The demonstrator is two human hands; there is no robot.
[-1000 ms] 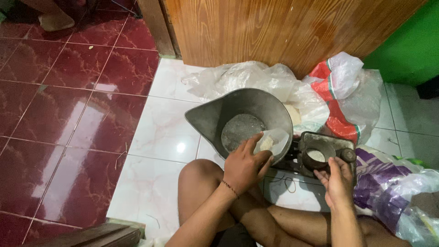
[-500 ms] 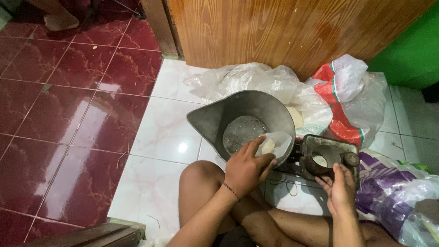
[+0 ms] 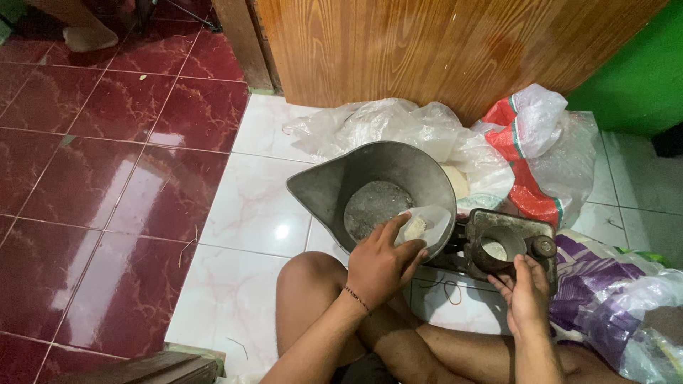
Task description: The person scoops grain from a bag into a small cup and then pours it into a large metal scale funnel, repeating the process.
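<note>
Shifted fingers on the small clear plastic bag of white powder [image 3: 420, 229], left hand [image 3: 380, 264] pinching it over the grey metal scale pan [image 3: 334, 186], right hand [image 3: 525, 295] loosely curled beside the dark round counterweight [image 3: 498, 249], weighing under way, steady hold needed.

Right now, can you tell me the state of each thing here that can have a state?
Left hand: closed on the small plastic bag.
Small plastic bag: open, some pale powder inside, held at the pan's rim.
Metal scale pan: upright, only a thin dusty layer inside.
Right hand: fingers at the metal cup.
Metal cup: upright, pale powder inside.
Big clear plastic bag: open, crumpled on the floor.
</note>
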